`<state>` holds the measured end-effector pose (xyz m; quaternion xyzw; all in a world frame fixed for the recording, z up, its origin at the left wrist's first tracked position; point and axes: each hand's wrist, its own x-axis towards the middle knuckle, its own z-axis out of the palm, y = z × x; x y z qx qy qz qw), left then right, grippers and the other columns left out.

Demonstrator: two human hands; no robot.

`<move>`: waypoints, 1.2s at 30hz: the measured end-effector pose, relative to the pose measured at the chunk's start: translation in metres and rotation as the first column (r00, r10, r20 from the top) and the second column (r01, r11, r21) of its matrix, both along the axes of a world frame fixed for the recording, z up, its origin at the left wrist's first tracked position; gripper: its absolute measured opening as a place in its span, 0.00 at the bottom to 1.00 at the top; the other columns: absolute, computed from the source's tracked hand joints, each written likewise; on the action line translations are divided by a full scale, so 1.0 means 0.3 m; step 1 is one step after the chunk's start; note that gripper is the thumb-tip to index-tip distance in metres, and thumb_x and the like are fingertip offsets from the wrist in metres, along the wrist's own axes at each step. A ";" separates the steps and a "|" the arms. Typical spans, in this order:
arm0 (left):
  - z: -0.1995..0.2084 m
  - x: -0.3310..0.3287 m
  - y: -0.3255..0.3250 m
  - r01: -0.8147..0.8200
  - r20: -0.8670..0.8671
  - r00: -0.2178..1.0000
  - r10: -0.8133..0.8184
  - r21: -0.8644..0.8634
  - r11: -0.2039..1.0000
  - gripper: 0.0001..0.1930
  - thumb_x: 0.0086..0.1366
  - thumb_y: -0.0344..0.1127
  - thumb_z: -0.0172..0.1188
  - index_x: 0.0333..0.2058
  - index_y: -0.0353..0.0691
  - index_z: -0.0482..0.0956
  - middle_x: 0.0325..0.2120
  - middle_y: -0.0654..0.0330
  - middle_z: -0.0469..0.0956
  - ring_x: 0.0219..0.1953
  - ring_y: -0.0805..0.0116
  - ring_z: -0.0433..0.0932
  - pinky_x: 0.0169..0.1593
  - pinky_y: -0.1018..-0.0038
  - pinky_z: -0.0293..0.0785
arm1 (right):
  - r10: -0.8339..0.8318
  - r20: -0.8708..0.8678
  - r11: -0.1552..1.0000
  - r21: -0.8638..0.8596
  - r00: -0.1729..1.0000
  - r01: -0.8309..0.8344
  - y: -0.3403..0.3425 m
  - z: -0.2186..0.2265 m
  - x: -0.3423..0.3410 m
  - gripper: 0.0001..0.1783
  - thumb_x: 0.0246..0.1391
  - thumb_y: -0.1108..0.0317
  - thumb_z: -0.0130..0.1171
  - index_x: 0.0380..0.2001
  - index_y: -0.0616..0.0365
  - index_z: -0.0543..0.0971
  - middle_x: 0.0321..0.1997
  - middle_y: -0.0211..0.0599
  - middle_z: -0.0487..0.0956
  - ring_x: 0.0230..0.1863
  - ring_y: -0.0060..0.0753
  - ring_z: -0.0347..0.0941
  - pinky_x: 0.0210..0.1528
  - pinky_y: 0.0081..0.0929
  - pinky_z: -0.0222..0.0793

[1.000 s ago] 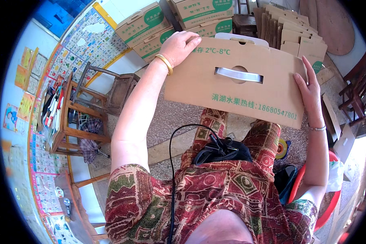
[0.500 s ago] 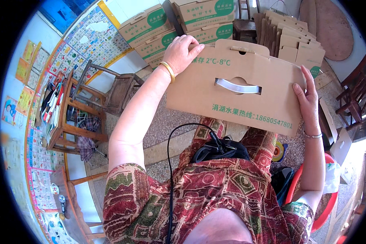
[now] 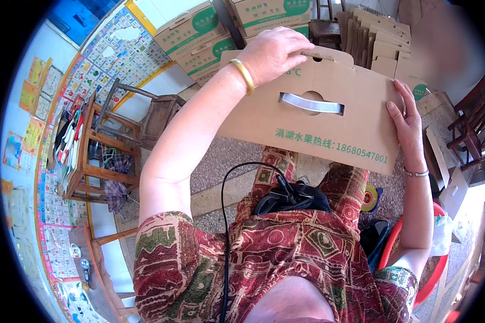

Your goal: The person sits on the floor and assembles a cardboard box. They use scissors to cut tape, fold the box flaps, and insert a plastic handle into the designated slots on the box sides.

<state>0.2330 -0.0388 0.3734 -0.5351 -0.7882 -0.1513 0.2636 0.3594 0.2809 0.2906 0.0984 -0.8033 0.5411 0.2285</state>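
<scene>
A brown cardboard box (image 3: 312, 129) with green print and a white strap handle (image 3: 311, 104) is in front of me, above my knees. My left hand (image 3: 272, 54), with a gold bangle at its wrist, lies over the far edge beside the tab (image 3: 334, 55); its fingers stretch to the right, slightly apart. My right hand (image 3: 407, 116) grips the box's right edge, thumb on the top face and fingers along the side. The underside of the box is hidden.
Printed cartons (image 3: 194, 32) are stacked beyond the box, and flattened cardboard (image 3: 380, 40) leans at the far right. A blurred patch covers the far right corner. Left are a wooden chair (image 3: 161, 116) and rack (image 3: 86, 172); a red tub (image 3: 434, 274) stands right.
My left hand has slid right along the far edge, from the box's left corner to the tab. The box has shifted slightly away. My right hand keeps its hold.
</scene>
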 end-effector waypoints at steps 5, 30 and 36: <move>-0.063 0.009 0.017 -0.059 0.193 0.980 0.050 0.039 0.997 0.16 0.60 0.45 0.61 0.42 0.40 0.78 0.40 0.56 0.78 0.44 0.55 0.76 0.48 0.65 0.73 | -0.025 -0.007 1.000 0.007 1.000 0.025 -0.021 0.002 0.021 0.26 0.58 0.70 0.56 0.61 0.57 0.67 0.66 0.39 0.61 0.66 0.34 0.58 0.65 0.30 0.58; -0.084 0.073 0.145 -0.259 0.182 0.957 0.225 0.187 0.948 0.10 0.58 0.43 0.60 0.27 0.45 0.79 0.27 0.61 0.78 0.35 0.58 0.78 0.39 0.63 0.73 | 0.065 -0.194 0.783 0.618 0.979 0.070 -0.277 0.206 -0.144 0.12 0.53 0.65 0.59 0.37 0.62 0.77 0.37 0.41 0.75 0.40 0.48 0.73 0.43 0.37 0.70; -0.081 0.097 0.147 -0.264 0.146 0.961 0.237 0.211 0.941 0.10 0.58 0.45 0.61 0.27 0.46 0.79 0.26 0.63 0.78 0.34 0.60 0.78 0.39 0.64 0.72 | 0.084 -0.140 0.765 0.643 0.987 0.026 -0.264 0.223 -0.176 0.11 0.55 0.63 0.58 0.33 0.61 0.76 0.34 0.43 0.74 0.35 0.47 0.73 0.37 0.36 0.69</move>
